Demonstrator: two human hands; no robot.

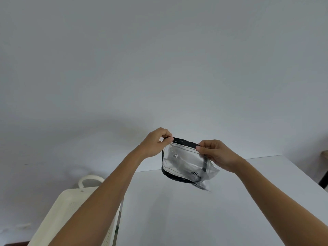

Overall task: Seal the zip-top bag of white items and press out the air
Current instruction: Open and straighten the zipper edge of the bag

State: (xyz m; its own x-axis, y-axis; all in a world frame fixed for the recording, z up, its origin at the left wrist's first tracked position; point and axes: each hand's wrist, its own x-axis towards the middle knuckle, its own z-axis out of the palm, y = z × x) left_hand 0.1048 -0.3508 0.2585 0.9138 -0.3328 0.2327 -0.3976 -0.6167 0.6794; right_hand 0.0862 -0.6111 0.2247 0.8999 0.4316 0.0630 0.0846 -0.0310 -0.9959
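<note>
Both hands hold the zip-top bag (184, 162) up above the white table (195, 219): the left hand (156, 144) pinches the left end of its black top strip (184, 141), and the right hand (218, 155) pinches the right end. Pale contents show dimly through the clear plastic. Left of the table stands a cream perforated cart (58, 215).
</note>
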